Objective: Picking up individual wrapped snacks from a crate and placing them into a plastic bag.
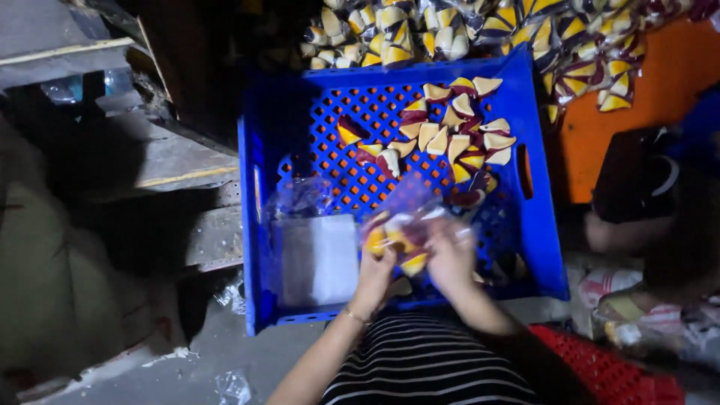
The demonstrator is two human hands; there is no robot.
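**Both hands on the bag, over the crate**

Your left hand and right hand close together around a clear bag of wedge snacks, above the blue crate. Grip looks loose; pieces could spill onto the loose wedges below.

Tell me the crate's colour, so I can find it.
Bright blue plastic crate, with a perforated floor; the head view shows it clearly.
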